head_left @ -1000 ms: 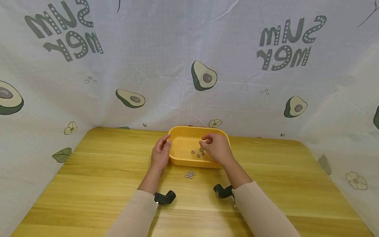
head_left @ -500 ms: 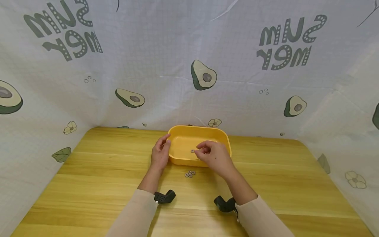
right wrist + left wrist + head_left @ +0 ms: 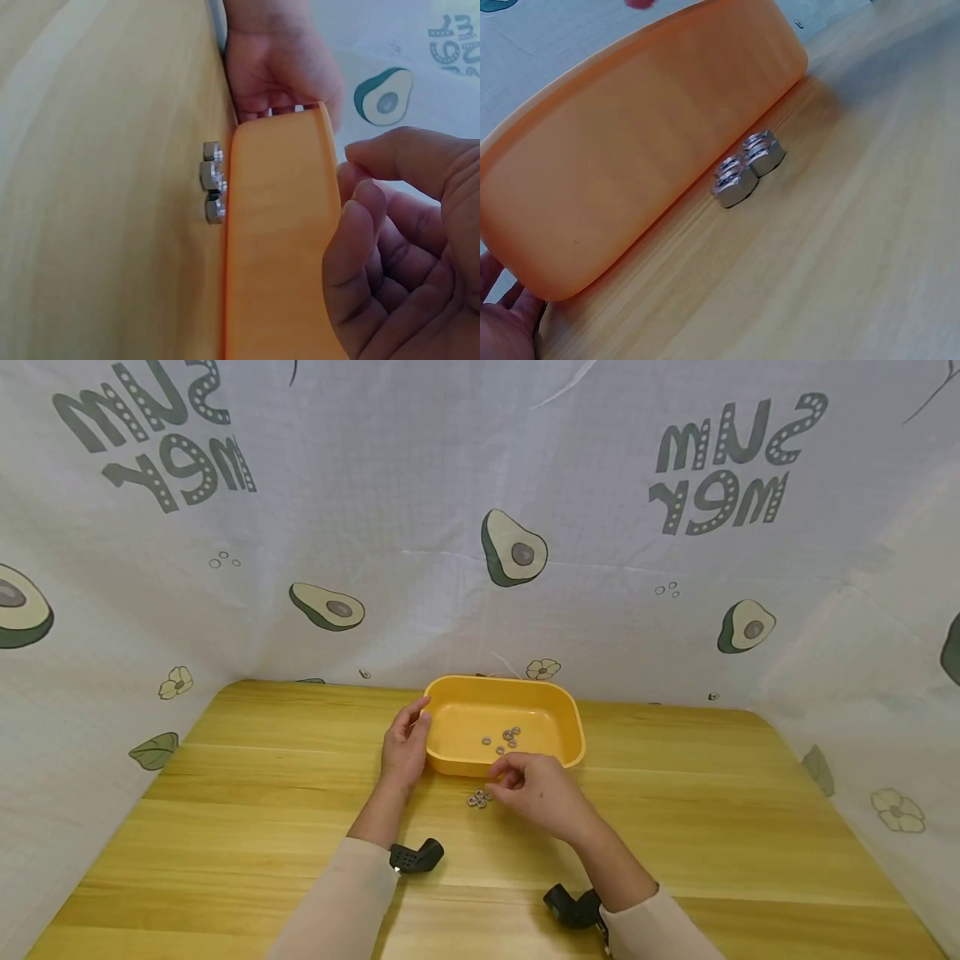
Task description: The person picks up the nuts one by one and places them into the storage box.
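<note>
A yellow tray point(image 3: 525, 693) stands near the table's far edge. My left hand point(image 3: 405, 747) rests against its left end, fingers on the outside of the wall; the right wrist view shows this hand point(image 3: 281, 64) beyond the tray's end. Several metal hex nuts point(image 3: 507, 735) lie inside the tray. On the table in front of it sits a small cluster of nuts point(image 3: 480, 798), seen close up as nuts point(image 3: 746, 169) in the left wrist view. My right hand point(image 3: 540, 793) hovers beside this cluster, fingers loosely bent. No nut shows between its fingertips point(image 3: 352, 152).
The wooden table point(image 3: 247, 827) reaches out to both sides. Behind it hangs a white curtain point(image 3: 420, 502) printed with avocados. Black wrist mounts point(image 3: 417, 857) stick out from both sleeves.
My right hand has come back from over the tray, across its near rim, towards the nuts on the table. The nuts inside the tray are uncovered. My left hand stays put.
</note>
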`<state>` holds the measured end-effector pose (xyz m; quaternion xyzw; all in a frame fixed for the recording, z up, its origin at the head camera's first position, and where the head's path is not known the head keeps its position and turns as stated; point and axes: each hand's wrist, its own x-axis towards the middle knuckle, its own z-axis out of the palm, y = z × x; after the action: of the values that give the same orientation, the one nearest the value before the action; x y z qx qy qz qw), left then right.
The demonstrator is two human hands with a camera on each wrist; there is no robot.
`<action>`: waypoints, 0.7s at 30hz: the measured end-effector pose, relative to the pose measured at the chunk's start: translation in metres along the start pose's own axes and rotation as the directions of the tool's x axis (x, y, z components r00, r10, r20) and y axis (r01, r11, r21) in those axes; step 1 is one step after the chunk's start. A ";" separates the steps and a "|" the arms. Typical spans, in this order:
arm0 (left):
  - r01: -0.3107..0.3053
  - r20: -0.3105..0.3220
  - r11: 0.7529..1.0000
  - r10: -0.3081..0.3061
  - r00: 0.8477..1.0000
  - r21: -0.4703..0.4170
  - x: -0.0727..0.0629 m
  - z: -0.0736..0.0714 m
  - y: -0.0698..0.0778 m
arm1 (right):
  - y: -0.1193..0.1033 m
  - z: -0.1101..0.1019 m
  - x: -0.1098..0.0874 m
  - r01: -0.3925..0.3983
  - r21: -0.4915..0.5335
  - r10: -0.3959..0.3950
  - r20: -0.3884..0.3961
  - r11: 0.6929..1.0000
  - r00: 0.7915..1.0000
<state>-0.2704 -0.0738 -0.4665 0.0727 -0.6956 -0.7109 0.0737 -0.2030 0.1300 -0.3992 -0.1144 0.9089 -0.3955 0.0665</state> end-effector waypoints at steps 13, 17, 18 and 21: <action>0.013 -0.003 1.000 -0.014 1.000 -0.012 -0.001 0.000 0.002 | 0.023 0.014 0.000 -0.010 -0.030 0.014 0.130 0.999 0.991; 0.018 0.001 1.000 -0.018 1.000 -0.013 0.000 -0.001 0.003 | 0.029 0.018 0.002 -0.009 -0.055 0.016 0.122 0.998 0.992; 0.018 0.002 1.000 -0.018 1.000 -0.013 0.000 -0.001 0.002 | 0.030 0.019 0.002 -0.009 -0.063 0.016 0.118 0.998 0.993; 0.017 0.000 1.000 -0.017 1.000 -0.011 0.000 -0.001 0.003 | 0.031 0.021 0.003 -0.005 -0.076 0.014 0.110 0.997 0.994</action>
<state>-0.2703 -0.0749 -0.4639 0.0781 -0.6911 -0.7153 0.0680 -0.2063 0.1353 -0.4363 -0.1343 0.9186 -0.3537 0.1143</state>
